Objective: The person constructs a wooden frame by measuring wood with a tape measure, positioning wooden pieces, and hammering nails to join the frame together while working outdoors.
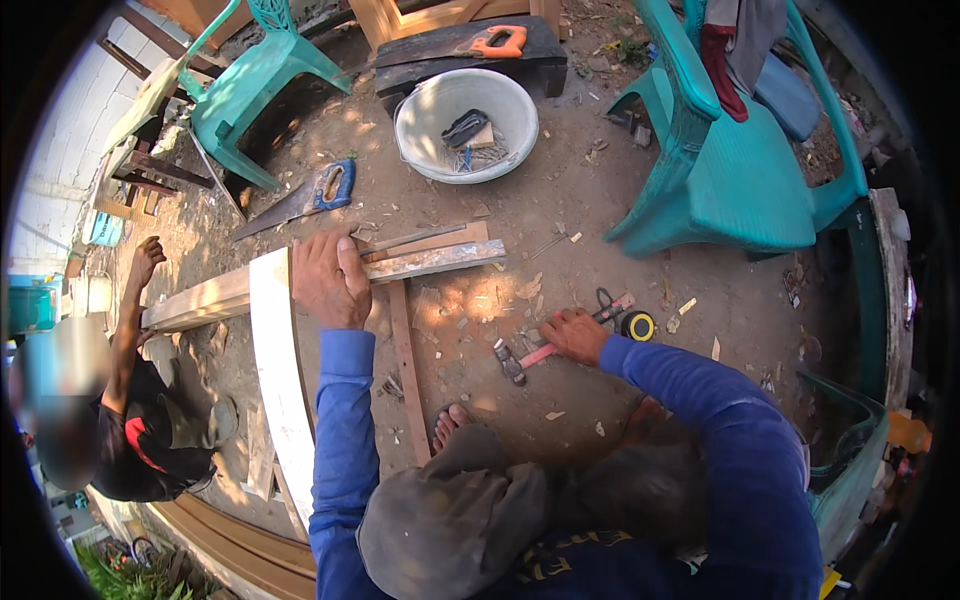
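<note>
My left hand point(332, 278) is closed over the end of a white-faced wooden board point(275, 320), where it crosses long wooden beams point(205, 303). One beam end has a paint-flecked strip point(440, 260). Low over the dirt, my right hand point(574, 336) is wrapped around the pink handle of a hammer point(510, 364), its metal head pointing left. Touching distance from that hand, a round black and yellow tape measure point(637, 325) lies on the ground. A narrow brown batten point(407, 375) runs from under the beams toward my foot.
A person in a black shirt point(150, 445) is at the left, one arm raised by the beams' far end. Ahead are a blue-handled saw point(300, 203), a whitish basin point(410, 120) and an orange-handled saw point(495, 42) on a dark bench. Green plastic chairs point(740, 185) point(250, 85) stand either side.
</note>
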The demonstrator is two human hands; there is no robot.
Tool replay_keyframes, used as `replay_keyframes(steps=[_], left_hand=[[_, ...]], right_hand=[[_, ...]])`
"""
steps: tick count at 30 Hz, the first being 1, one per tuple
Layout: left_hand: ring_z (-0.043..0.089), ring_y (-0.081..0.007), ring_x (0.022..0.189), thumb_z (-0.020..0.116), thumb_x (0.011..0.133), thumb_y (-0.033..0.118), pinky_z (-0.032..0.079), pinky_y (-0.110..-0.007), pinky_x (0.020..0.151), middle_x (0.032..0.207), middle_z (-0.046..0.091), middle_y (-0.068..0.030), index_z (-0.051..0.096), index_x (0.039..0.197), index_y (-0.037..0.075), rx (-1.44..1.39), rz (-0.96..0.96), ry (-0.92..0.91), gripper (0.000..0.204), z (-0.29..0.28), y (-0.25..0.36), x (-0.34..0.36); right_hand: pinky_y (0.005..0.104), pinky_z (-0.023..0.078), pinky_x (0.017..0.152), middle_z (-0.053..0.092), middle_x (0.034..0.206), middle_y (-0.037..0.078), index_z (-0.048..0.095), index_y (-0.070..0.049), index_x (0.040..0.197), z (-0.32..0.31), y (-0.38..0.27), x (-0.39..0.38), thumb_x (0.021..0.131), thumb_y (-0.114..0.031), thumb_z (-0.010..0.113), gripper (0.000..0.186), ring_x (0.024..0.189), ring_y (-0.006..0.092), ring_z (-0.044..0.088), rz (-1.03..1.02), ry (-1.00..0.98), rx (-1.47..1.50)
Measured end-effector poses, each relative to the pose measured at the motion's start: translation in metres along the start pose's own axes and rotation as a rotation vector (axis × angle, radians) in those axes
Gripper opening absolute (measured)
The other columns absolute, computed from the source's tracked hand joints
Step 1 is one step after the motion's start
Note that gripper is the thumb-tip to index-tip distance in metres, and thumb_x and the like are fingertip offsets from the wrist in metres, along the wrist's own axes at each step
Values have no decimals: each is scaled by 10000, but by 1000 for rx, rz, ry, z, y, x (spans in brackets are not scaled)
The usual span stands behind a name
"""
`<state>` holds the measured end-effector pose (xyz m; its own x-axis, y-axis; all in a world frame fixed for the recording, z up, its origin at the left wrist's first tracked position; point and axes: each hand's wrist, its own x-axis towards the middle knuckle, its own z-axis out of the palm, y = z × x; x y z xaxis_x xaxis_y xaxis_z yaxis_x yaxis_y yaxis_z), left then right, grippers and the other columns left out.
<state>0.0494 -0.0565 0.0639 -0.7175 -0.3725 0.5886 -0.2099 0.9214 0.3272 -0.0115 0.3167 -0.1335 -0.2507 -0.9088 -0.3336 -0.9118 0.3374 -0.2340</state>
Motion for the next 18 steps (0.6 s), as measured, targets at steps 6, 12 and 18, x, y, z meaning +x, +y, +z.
replay_keyframes(steps=[6, 12, 18], left_hand=[[619, -350, 1101, 527, 955, 596, 335, -549, 1162, 1118, 691, -140, 692, 1257, 71, 27, -2, -144, 628, -22, -6, 13], [271, -350, 1543, 911, 444, 636, 36, -618, 1262, 1469, 555, -122, 311, 1591, 77, 455, 257, -578, 1409, -59, -26, 38], [457, -355, 1406, 962, 521, 486, 245, -612, 1222, 1351, 610, -133, 543, 1366, 63, 291, 299, -738, 1034, -57, -69, 57]], right_hand=[[469, 511, 824, 653, 1074, 113, 599, -87, 1110, -6, 32, -9, 957, -261, 567, 233, 1031, 287, 672, -107, 215, -185], [493, 521, 733, 646, 1010, 182, 588, -54, 999, -66, 29, 2, 998, -382, 569, 328, 875, 363, 689, -66, 105, 185], [520, 511, 693, 676, 861, 193, 606, -57, 975, -140, -2, 2, 968, -454, 623, 397, 802, 431, 661, 18, 300, 471]])
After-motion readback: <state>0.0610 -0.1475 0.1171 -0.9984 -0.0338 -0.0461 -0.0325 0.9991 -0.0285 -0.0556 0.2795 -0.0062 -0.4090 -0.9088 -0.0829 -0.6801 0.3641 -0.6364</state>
